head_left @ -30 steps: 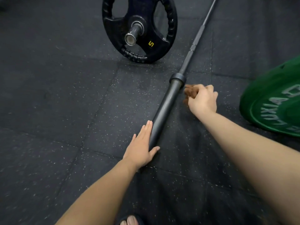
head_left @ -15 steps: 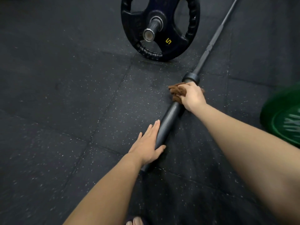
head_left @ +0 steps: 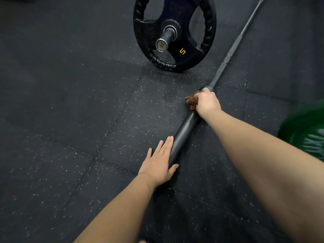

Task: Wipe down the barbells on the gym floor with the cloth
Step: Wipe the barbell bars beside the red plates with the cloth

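Observation:
A dark bare barbell (head_left: 184, 132) lies on the black rubber floor, its thick sleeve near me and its thin shaft running off to the upper right. My right hand (head_left: 207, 104) grips a brown cloth (head_left: 191, 100) wrapped over the sleeve just below the collar. My left hand (head_left: 160, 163) rests flat with straight fingers against the sleeve's near end. A second barbell (head_left: 166, 37) stands behind, with a black 5 plate on its chrome end.
A green bumper plate (head_left: 305, 134) lies at the right edge, close to my right forearm. Speckled rubber floor tiles (head_left: 70, 120) stretch to the left and front. A toe shows at the bottom edge.
My right hand moved with the cloth from beside the bar onto the sleeve and now grips it near the collar. My left hand stayed on the sleeve's end.

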A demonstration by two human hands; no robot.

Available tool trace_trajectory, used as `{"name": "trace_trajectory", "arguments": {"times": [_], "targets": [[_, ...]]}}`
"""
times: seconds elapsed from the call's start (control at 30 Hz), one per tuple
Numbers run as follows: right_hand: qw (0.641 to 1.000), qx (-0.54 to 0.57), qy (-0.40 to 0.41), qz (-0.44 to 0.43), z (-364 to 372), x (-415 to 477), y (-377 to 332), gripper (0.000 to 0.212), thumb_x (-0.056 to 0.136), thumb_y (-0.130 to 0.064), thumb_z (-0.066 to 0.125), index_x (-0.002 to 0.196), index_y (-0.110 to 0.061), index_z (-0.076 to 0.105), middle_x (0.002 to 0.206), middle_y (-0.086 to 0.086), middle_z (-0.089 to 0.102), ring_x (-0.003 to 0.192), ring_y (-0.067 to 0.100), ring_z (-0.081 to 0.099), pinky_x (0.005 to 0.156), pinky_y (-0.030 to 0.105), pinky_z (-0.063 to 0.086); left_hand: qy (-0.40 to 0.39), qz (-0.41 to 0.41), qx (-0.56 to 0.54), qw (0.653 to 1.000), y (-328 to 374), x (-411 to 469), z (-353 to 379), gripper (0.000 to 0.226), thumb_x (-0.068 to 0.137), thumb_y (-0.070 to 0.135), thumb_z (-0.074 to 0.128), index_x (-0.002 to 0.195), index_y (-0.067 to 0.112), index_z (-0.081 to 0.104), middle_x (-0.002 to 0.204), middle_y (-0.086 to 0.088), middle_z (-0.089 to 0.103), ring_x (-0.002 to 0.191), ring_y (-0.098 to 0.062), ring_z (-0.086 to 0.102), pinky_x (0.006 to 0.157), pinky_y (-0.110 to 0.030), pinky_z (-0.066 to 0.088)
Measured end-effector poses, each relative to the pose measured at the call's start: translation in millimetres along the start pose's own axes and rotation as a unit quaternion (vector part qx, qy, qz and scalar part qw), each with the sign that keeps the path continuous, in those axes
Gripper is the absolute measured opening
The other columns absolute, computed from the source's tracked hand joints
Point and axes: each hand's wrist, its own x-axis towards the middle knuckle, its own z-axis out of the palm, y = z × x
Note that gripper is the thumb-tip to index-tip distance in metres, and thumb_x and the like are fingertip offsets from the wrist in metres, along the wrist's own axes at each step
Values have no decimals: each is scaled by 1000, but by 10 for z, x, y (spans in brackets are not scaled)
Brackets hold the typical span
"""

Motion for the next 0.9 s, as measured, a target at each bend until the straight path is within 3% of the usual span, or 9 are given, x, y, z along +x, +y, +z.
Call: {"name": "trace_trajectory", "arguments": {"times": [0.1,0.2,0.33,0.43,0.57,0.67,0.73,0.8,0.9], "targets": [[999,1,-33,-29,86,-275,-90,25,90,-3,64,74,-23,63,114,5,58,110,30,59,96,44,54,-11,-6,17,1000,-22,14,-51,93,103,54,44,156,30,-28,167,18,-19,157,-13,-10,128,-50,6],[996,-7,-25,-87,269,-540,-47,12,92,-12,65,91,-23,70,115,5,55,109,29,56,95,41,50,-9,-1,32,999,3,4,-49,92,102,59,40,156,29,-28,168,16,-18,157,-14,-9,128,-50,5],[986,-23,-37,-158,280,-560,37,26,94,-25,64,116,-36,73,118,-1,64,108,24,58,94,41,49,-7,-7,36,999,-9,-7,-74,92,101,63,38,157,29,-27,169,16,-15,158,-17,-7,127,-50,5],[988,-52,-3,-143,257,-428,16,23,94,-21,64,112,-31,74,115,2,63,103,25,57,93,41,49,3,-28,27,999,-39,-21,-71,95,99,67,39,159,27,-23,170,13,-8,158,-15,-5,127,-50,6],[992,39,68,-95,403,-664,-89,33,87,3,52,91,-27,67,117,10,68,90,15,70,84,39,60,25,-63,-31,997,-51,-141,19,99,95,75,39,161,25,-15,170,13,-6,157,-13,-4,128,-47,9],[991,39,11,-126,436,-973,-140,42,92,-7,58,111,-41,74,118,6,63,104,22,58,92,34,49,75,-51,1,996,-91,-350,10,94,93,75,44,164,28,3,169,9,12,154,-15,19,123,-40,26],[984,30,-15,-175,385,-1097,-121,41,95,-13,61,118,-46,68,120,4,63,109,25,55,95,34,46,111,-14,76,991,-66,-498,-22,83,95,69,48,161,29,19,156,6,35,137,-17,43,108,-35,41],[974,2,-22,-225,298,-1122,-114,35,96,-17,65,109,-49,65,121,3,65,108,21,59,94,31,46,119,-18,87,989,-20,-618,-4,75,98,61,52,159,26,25,143,6,41,126,-17,47,99,-33,46],[977,5,-18,-212,361,-1021,-88,21,95,-7,67,92,-27,71,123,8,63,106,23,68,90,38,58,123,-57,40,990,-27,-684,41,70,98,53,57,157,24,30,138,8,44,125,-16,48,98,-35,49]]}}
